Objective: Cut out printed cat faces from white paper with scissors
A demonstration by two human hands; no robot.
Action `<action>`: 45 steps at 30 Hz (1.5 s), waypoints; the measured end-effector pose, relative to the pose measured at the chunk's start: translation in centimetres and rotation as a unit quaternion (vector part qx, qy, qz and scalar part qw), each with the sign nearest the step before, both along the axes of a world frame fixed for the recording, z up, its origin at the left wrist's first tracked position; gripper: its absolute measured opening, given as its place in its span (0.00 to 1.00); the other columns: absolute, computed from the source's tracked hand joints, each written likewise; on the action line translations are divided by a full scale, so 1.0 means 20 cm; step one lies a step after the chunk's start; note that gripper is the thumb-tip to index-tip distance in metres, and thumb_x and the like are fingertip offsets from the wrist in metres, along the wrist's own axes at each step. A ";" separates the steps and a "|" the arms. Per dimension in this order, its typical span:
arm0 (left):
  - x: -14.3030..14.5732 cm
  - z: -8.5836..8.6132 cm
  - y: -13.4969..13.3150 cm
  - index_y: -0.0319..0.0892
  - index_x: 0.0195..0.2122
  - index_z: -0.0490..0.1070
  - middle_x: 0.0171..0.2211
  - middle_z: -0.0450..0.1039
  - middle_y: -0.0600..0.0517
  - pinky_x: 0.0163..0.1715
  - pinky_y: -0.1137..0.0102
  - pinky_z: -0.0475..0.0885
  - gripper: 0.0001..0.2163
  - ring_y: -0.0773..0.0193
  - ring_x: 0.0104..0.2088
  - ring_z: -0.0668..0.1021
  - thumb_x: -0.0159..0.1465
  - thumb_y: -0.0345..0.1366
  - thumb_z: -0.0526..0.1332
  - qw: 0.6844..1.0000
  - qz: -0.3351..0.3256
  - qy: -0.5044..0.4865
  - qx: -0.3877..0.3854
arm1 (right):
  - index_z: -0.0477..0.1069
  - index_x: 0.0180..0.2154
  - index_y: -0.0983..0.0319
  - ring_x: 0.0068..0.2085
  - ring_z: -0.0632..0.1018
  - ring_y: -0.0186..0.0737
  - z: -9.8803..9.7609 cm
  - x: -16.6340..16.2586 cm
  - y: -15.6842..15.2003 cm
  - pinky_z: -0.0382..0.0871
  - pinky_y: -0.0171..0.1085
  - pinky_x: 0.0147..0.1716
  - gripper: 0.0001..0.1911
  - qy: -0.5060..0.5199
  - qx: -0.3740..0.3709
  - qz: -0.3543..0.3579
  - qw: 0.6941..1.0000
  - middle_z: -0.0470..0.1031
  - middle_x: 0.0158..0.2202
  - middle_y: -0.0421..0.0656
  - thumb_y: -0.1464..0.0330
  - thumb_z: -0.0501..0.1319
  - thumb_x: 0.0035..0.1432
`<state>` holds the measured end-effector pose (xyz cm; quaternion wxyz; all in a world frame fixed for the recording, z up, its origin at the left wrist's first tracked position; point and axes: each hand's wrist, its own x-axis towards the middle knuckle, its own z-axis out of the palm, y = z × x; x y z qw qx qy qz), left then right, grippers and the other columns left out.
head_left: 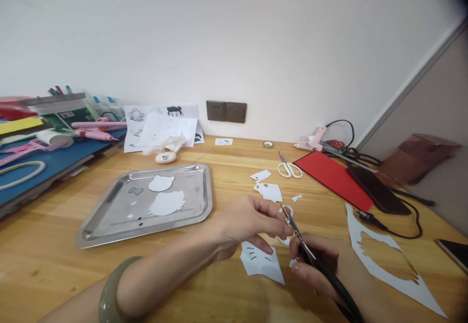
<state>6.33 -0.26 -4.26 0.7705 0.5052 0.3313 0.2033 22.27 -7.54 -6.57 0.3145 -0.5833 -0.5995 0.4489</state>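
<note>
While the left hand point(248, 221) pinches a paper scrap point(289, 210), the right hand point(331, 264) grips scissors point(304, 243).

Black-handled scissors with slim silver blades point(297, 234) are slanting up-left, biting into a small white paper scrap point(284, 239). A white paper cut-out with black whisker strokes point(261, 262) is lying flat just beneath.

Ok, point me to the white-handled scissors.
In the head view the white-handled scissors lie on the wooden table, right of centre, just left of the red sheet and beyond the paper scraps.
</note>
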 end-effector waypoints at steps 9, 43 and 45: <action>0.00 0.00 -0.01 0.37 0.23 0.71 0.24 0.67 0.53 0.18 0.80 0.67 0.02 0.70 0.28 0.66 0.46 0.29 0.61 0.999 0.030 -0.011 0.004 | 0.63 0.20 0.62 0.18 0.57 0.31 -0.02 0.01 0.00 0.53 0.30 0.15 0.06 -0.036 0.012 -0.012 0.999 0.54 0.15 0.34 0.66 0.57 0.41; -0.01 0.02 -0.01 0.38 0.21 0.70 0.23 0.66 0.53 0.18 0.79 0.66 0.02 0.69 0.27 0.65 0.46 0.31 0.60 0.999 0.038 -0.005 0.015 | 0.64 0.19 0.61 0.15 0.57 0.29 0.01 0.00 0.00 0.55 0.28 0.12 0.09 -0.011 -0.012 -0.021 1.000 0.51 0.13 0.32 0.63 0.60 0.40; -0.01 0.02 -0.01 0.38 0.21 0.70 0.23 0.66 0.53 0.18 0.79 0.66 0.02 0.70 0.27 0.65 0.47 0.30 0.60 0.999 0.039 -0.005 0.015 | 0.64 0.19 0.61 0.15 0.57 0.29 0.00 0.00 0.00 0.56 0.28 0.11 0.09 -0.010 -0.014 -0.024 1.000 0.51 0.13 0.32 0.63 0.60 0.40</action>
